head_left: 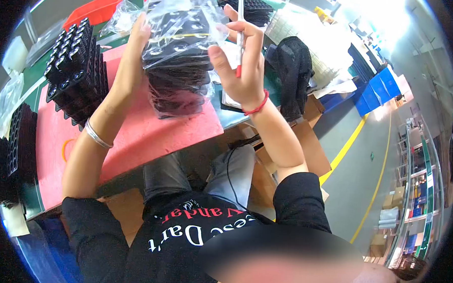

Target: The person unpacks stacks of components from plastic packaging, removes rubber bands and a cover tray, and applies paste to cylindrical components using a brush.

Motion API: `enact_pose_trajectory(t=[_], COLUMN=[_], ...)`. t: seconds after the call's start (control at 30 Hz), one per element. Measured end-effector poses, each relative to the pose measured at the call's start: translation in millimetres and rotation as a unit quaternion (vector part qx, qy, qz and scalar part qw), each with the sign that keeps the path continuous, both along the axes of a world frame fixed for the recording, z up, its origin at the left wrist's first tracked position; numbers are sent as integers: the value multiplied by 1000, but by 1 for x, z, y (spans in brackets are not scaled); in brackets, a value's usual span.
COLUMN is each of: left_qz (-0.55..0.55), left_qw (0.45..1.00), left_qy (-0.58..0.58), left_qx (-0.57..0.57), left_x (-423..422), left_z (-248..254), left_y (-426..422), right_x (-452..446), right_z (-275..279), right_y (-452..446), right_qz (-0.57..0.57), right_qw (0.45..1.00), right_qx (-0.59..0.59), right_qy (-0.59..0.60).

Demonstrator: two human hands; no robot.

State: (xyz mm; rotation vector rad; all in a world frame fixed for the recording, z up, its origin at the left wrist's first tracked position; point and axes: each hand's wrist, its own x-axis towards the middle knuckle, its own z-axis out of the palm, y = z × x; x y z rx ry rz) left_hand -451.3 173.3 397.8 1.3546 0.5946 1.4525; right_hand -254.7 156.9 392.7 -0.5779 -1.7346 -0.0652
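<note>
A stack of black plastic trays point(177, 83) in a clear plastic bag point(191, 26) stands over the pink mat, with a thin yellow band across its upper part. My left hand point(138, 41), below which a silver bangle shows, grips the left side of the bagged stack; its fingers are mostly hidden behind the plastic. On the other side, my right hand point(246, 66) has its thumb and fingers spread beside the bag. A slim white pen point(240, 31) with a red end is held upright among those fingers. Whether the fingertips press the bag I cannot tell.
Left of the bag, more black trays point(75, 79) are stacked on the pink mat point(135, 147). Behind them lies a red-orange bin point(94, 10). A black mesh item point(292, 68) hangs at the table's right edge, above cardboard boxes point(307, 150). Blue crates point(383, 90) stand farther right.
</note>
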Motion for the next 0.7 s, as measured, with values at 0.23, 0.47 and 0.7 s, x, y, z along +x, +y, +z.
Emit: enact_pose_trajectory(t=[0.23,0.47,0.7], left_qz=[28,176,163], left_qw=[977,882,845], left_qy=[212,418,496], left_qx=[30,127,114], left_x=[-38,-62,-61], left_z=[-47,-53,-57], left_y=[-14,-26,-32], right_x=[-1,-4,-2], right_z=[-9,-22,-30], right_y=[-5,-14,-21], right_qz=[-25,-91,-100], right_qw=[995,979,964], right_qx=[72,174,234], right_qy=[-62,-62,-80])
